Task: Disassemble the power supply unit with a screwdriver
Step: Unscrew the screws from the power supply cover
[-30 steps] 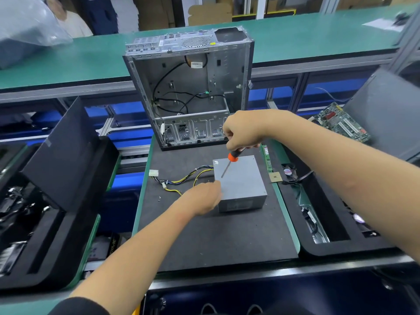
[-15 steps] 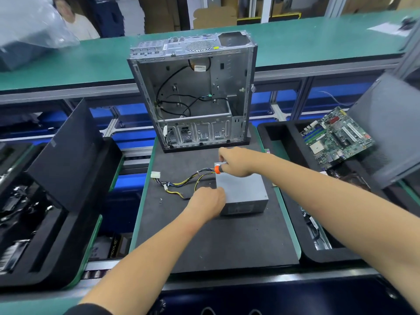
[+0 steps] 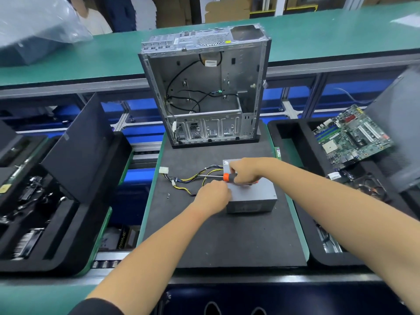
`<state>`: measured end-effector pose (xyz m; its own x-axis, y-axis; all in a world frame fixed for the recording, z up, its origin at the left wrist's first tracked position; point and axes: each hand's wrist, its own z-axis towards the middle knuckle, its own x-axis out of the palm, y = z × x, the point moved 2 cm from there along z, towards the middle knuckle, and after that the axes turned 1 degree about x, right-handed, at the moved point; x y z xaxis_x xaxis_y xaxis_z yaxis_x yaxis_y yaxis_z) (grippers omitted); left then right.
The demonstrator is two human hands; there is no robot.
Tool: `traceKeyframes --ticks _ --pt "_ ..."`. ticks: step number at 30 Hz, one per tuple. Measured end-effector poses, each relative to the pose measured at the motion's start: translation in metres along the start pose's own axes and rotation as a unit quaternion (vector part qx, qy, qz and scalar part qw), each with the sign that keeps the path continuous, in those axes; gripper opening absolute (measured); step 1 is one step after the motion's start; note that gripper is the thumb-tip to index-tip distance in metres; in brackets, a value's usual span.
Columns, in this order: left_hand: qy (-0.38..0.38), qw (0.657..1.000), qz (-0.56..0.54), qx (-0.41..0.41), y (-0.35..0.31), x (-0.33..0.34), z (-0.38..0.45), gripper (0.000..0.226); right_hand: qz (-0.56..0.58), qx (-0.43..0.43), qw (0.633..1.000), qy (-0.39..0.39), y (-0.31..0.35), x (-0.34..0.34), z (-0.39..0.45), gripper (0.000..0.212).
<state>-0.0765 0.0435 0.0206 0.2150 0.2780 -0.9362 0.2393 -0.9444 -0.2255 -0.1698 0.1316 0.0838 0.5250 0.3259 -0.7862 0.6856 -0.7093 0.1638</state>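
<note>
Right hand [image 3: 246,170] gripped the screwdriver [image 3: 223,177] by its handle, fingers curled round it, orange collar showing just left of the knuckles. Shaft lay nearly level and pointed left, out over the cable bundle [image 3: 193,179]; the tip touched no screw that could be made out. Left hand [image 3: 213,195] sat at the near-left corner of the power supply unit [image 3: 252,196], fingers curled against the top edge just below the collar; whether it pinched a screw or only steadied the box could not be told.

Unit lay flat on the black mat [image 3: 227,235], about mid-mat, grey lid up, its yellow and black leads trailing left to a white connector [image 3: 162,171]. One small loose piece, probably a screw [image 3: 168,196], lay on the mat left of the leads. Stripped computer case [image 3: 204,87] stood upright at the mat's far edge. Motherboard [image 3: 351,136] rested in the tray to the right.

Risks, as judged: with the shaft sideways over the leads, a careless swing could nick insulation or snag a wire. Any screw freed at that corner could roll off among the cables. Weak bracing by the left hand would let the box skid under driver pressure, and the tip might cam out and round the head.
</note>
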Motion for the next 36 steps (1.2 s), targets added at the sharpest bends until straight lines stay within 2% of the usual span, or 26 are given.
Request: traceKeyframes --ticks 4,10,13,15,18,21,28,36 --pt "0.011 0.992 -0.125 -0.024 0.013 -0.004 -0.002 0.027 -0.016 0.008 1.0 0.012 -0.003 0.006 0.003 0.014" --pt "-0.08 0.962 -0.248 -0.078 0.079 -0.014 -0.014 0.014 -0.028 0.014 0.999 0.024 -0.001 0.003 0.01 0.016" --pt "-0.119 0.933 -0.306 -0.147 0.118 -0.009 -0.025 0.016 -0.02 0.007 1.0 0.014 0.005 0.003 0.014 0.008" --pt "-0.136 0.914 -0.332 -0.19 0.139 -0.003 -0.032 0.02 -0.017 -0.003 1.0 -0.005 0.013 0.002 0.013 0.015" --pt "-0.149 0.906 -0.329 -0.222 0.164 0.004 -0.038 0.022 -0.026 -0.026 0.999 -0.031 0.031 0.0 0.013 0.03" --pt "-0.165 0.892 -0.343 -0.245 0.178 0.011 -0.039 0.019 -0.038 -0.041 0.998 -0.032 0.049 0.0 0.015 0.03" --pt "-0.202 0.895 -0.307 -0.251 0.189 0.031 -0.028 0.013 -0.037 -0.061 0.997 -0.02 0.077 0.003 0.035 0.02" --pt "-0.208 0.912 -0.272 -0.226 0.198 0.047 -0.021 0.013 -0.044 -0.062 0.997 -0.005 0.09 0.005 0.052 0.033"
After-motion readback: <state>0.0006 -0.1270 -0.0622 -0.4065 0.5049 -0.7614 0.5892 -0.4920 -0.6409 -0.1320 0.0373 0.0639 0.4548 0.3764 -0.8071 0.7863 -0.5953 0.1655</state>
